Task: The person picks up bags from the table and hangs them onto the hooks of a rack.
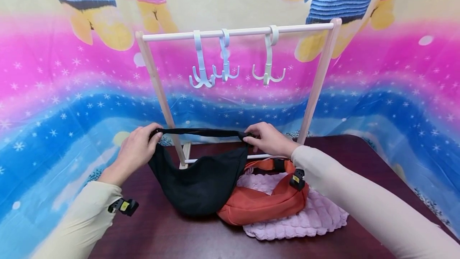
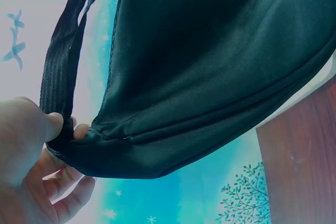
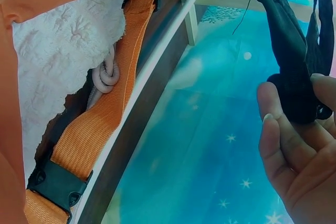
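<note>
Sagging softly, the black sling bag (image 1: 201,185) is hanging over the worktop (image 1: 151,231), looking light, floppy, probably handling best by the ends of its strap (image 1: 205,132), where left hand (image 1: 135,151) and right hand (image 1: 271,140) are pinching, fingers (image 3: 274,145) closed. Its long axis is running left-right, belly pointing down, partly hiding the orange belt bag (image 1: 264,207).

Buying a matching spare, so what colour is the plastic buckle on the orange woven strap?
Black; the plastic buckle shows best in the right wrist view.
</note>
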A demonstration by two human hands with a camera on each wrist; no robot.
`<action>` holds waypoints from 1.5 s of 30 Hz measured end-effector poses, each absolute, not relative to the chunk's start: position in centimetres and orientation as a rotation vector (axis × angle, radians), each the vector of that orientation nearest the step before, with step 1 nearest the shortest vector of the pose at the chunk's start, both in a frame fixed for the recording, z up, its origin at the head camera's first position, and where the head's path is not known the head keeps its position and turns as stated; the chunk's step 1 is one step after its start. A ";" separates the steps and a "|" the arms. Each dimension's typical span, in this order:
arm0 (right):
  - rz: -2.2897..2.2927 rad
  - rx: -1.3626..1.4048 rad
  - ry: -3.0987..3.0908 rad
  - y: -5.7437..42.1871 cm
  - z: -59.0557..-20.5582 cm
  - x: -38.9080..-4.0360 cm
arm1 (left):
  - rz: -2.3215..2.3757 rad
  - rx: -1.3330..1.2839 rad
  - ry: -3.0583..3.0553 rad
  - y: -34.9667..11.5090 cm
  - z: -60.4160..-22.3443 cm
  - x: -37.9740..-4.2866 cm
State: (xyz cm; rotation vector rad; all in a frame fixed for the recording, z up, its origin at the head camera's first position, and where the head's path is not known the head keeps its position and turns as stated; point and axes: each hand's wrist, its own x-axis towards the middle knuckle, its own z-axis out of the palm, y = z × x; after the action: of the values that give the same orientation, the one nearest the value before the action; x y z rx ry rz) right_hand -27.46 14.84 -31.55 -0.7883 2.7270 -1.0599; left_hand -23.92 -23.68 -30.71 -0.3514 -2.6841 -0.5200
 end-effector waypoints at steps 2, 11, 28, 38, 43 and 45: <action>-1.059 -0.786 2.734 14.9 -31.5 -27.5 | -0.523 -0.355 -2.675 -23.6 -30.6 -23.9; -1.059 -0.806 2.770 15.0 -31.0 -27.3 | -0.515 -0.364 -2.656 -23.4 -30.3 -23.6; -1.118 -0.785 2.804 14.9 -30.5 -26.9 | -0.615 -0.364 -2.642 -22.8 -29.2 -23.6; -1.196 -0.798 2.806 14.9 -30.3 -26.8 | -0.670 -0.355 -2.626 -22.2 -28.7 -23.1; -1.208 -0.801 2.827 14.9 -30.1 -26.7 | -0.687 -0.356 -2.626 -21.9 -28.5 -22.8; -1.214 -0.798 2.831 14.9 -30.1 -26.7 | -0.694 -0.358 -2.625 -21.8 -28.5 -22.7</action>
State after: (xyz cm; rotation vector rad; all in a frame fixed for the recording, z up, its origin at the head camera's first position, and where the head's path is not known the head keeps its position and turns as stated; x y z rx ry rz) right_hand -26.67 14.88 -30.06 -0.7976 2.8307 -1.2144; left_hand -22.66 -21.80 -28.48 -0.3576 -2.6246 -0.6939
